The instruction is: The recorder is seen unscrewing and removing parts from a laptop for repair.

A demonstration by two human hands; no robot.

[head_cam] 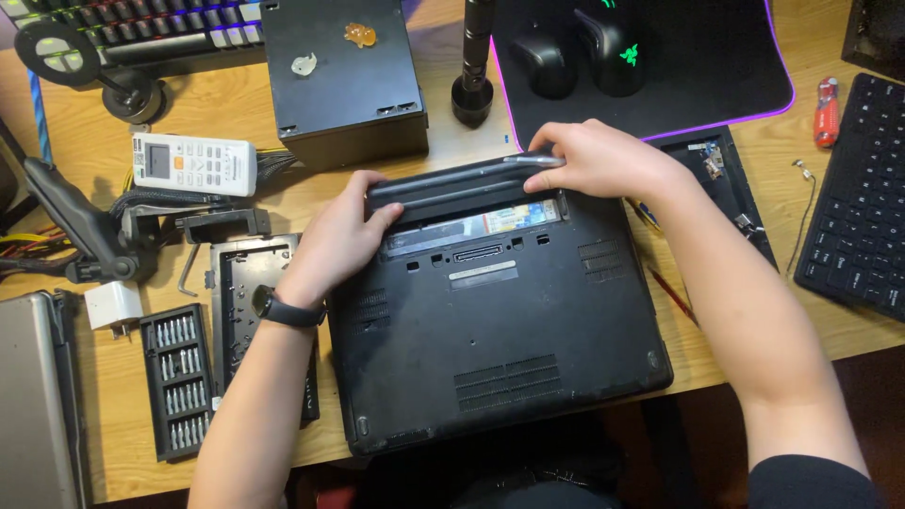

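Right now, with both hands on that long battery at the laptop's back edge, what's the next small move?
Probably lift the battery evenly up and away. It already sits tilted above its open bay, with the left hand and right hand gripping opposite ends.

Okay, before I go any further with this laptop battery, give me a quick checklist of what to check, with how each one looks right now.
1. Both hands on the battery: ok. The left hand grips its left end, the right hand its right end.
2. Battery position: tilted up at the laptop's far edge, bay exposed beneath it.
3. Laptop lying flat, underside up: ok.
4. Laptop support: not ok, its near edge overhangs the desk.
5. Space behind the battery: not ok, a black box and a flashlight stand close.
6. Battery latches: cannot tell.
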